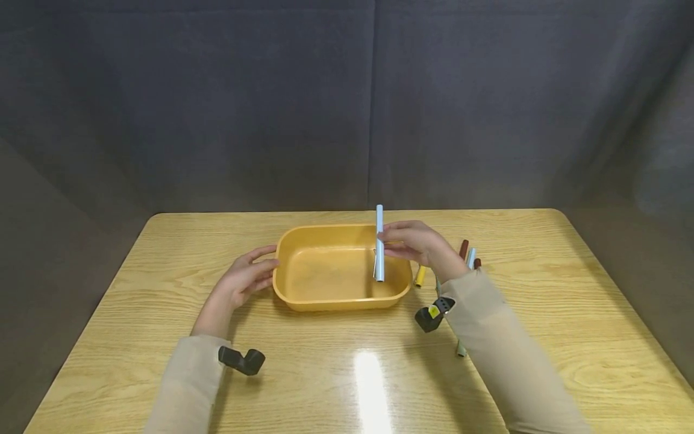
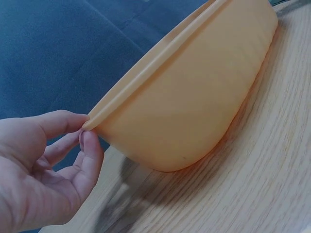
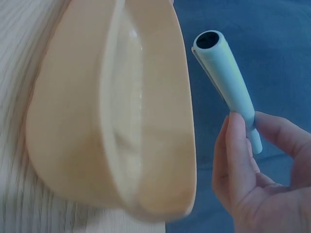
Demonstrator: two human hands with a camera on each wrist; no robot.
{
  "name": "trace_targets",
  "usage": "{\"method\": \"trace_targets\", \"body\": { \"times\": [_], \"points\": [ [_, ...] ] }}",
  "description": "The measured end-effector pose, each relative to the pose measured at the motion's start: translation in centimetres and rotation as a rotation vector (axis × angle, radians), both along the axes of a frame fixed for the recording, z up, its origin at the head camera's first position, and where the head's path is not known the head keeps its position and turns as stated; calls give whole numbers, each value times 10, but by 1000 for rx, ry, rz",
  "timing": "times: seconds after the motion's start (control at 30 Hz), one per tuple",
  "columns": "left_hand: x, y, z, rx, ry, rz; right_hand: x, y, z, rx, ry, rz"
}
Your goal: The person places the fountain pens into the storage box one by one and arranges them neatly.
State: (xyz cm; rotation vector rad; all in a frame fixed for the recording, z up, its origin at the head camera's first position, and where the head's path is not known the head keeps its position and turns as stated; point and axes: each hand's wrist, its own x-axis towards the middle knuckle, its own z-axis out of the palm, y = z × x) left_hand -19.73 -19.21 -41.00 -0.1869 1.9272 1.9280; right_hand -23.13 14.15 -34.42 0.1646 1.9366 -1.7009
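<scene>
My left hand (image 1: pixel 244 278) pinches the rim of a yellow-orange plastic basin (image 1: pixel 331 304) at its left end. In the left wrist view, thumb and fingertips of that hand (image 2: pixel 48 165) meet at the rim, and the basin wall (image 2: pixel 189 102) slopes down to the table. A light blue pen (image 1: pixel 380 262) with a side clip is held by my right hand (image 1: pixel 420 242) above the basin's right end. The right wrist view shows this pen (image 3: pixel 227 77) between thumb and fingers, its hollow dark end tilted up. Inside, the basin shows a bare floor.
Right of the basin, several pens lie on the wooden table (image 1: pixel 303 374): a yellow pen (image 1: pixel 420 276), a dark red pen (image 1: pixel 463 249), a light blue pen (image 1: pixel 471 258) and a green one (image 1: pixel 461 349), partly hidden by my right sleeve. A dark curtain (image 1: pixel 244 120) hangs behind.
</scene>
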Motion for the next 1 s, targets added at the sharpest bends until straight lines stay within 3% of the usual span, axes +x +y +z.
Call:
{"method": "trace_targets", "body": {
  "times": [0.5, 1.0],
  "points": [
    [1, 3, -4, -38, 2, -18, -1, -42, -9, -57, -36, -35],
    [2, 3, -2, -4, -6, -22, 4, -81, -30, -61, -86, -40]
  ]
}}
